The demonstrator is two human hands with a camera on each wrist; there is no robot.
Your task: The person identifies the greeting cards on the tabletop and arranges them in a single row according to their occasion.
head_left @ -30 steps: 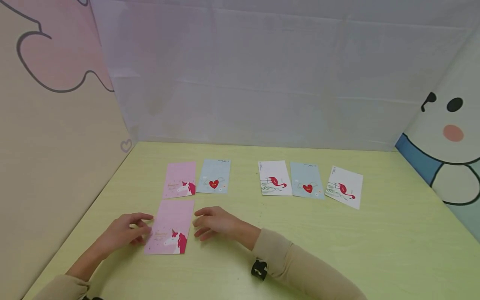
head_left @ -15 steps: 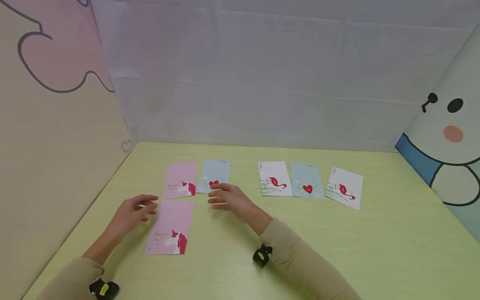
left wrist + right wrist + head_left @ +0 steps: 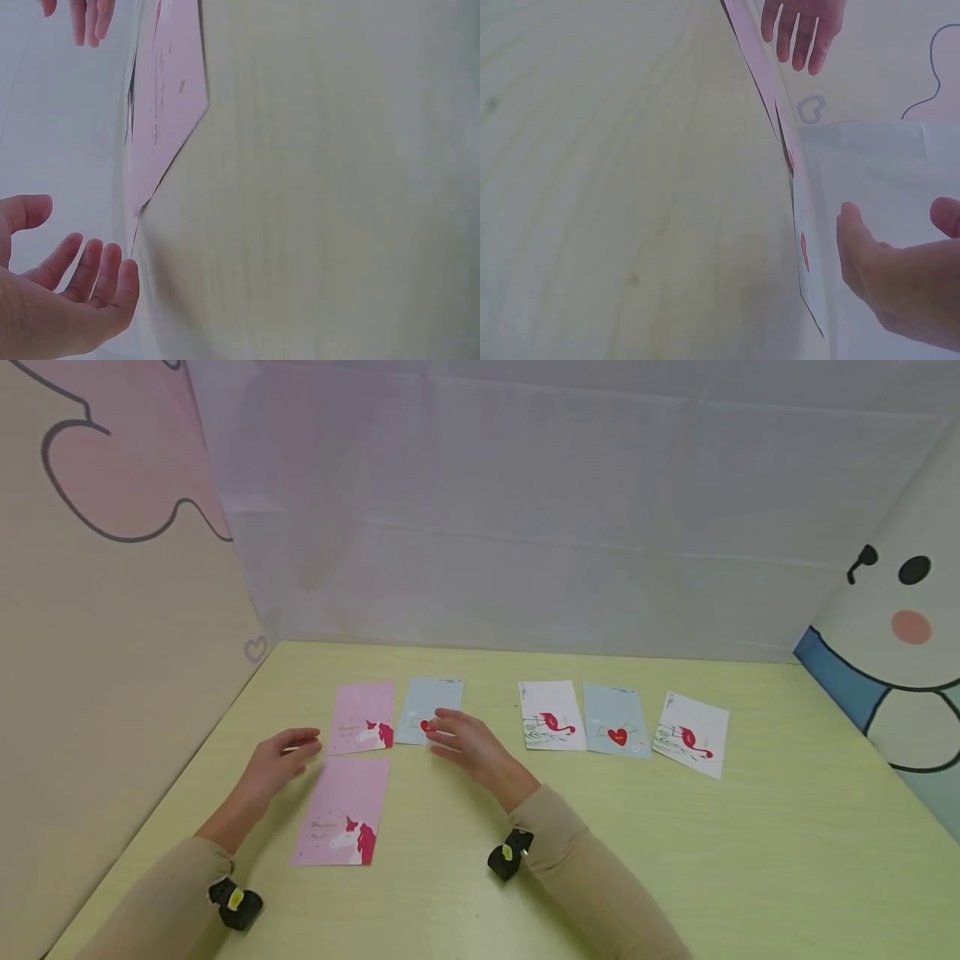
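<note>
Loosely bent and holding nothing, my left hand hovers just left of two pink unicorn cards. The far pink card lies above the near pink card, their edges close together. My right hand is over the lower right part of a light blue heart card, its fingers empty and hiding part of the heart. In the left wrist view the left hand is apart from the pink card. The right wrist view has the right hand beside the blue card, with a gap between.
Farther right lie a white flamingo card, a second blue heart card and a tilted white flamingo card. They rest on a pale yellow table. A white sheet stands behind, with printed panels at both sides.
Both hands have moved away from beside the near pink card toward the back of the table. The right hand also shifted right, over the blue card. The cards stay where they were.
</note>
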